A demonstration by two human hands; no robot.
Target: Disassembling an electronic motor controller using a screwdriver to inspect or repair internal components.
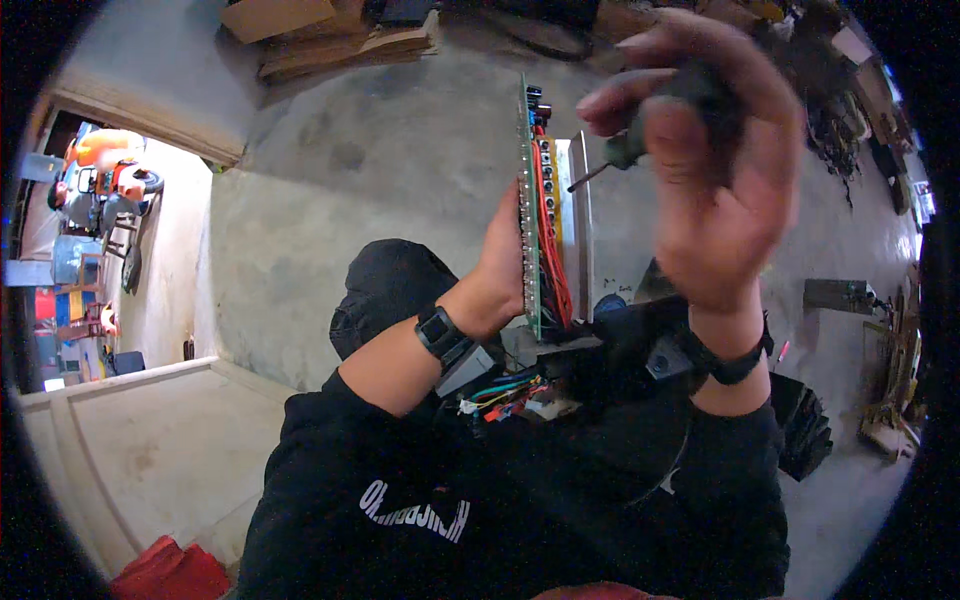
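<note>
In the head view my left hand (495, 270) grips a long green circuit board (530, 290) held upright on edge, with black components, red wires (552, 280) and a pale metal plate (582, 220) along it. My right hand (720, 200), raised and slightly blurred, is closed on a dark-handled screwdriver (625, 150). The screwdriver's thin shaft points down and left toward the metal plate; I cannot tell if its tip touches it. A bundle of coloured wires (505, 395) lies below the board near my body.
Cardboard pieces (345, 50) sit at the top edge on the grey floor (340, 150). A pale panel door (150, 450) and red cloth (170, 570) are lower left. An open doorway at left shows an orange motorbike (105, 155). Assorted clutter (870, 420) lines the right.
</note>
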